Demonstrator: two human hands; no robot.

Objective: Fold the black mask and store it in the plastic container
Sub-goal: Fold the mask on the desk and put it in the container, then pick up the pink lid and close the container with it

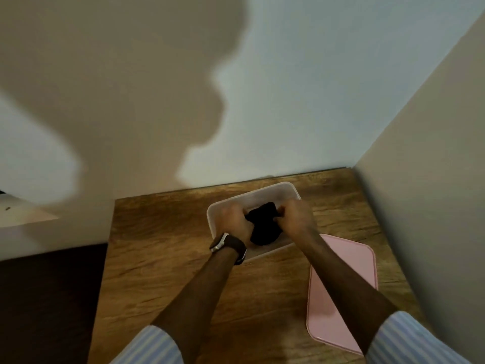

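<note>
Inside plastic container (273,191), both hands grip black mask (263,227).

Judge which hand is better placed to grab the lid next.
Right hand, probably: the pink lid lies on the table beside the right forearm, away from the left hand. Both hold the mask now.

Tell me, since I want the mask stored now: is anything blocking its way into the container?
Nothing visible does. The plastic container is open, its pink lid lying aside on the table. The left hand and right hand hold the black mask over its opening.
</note>
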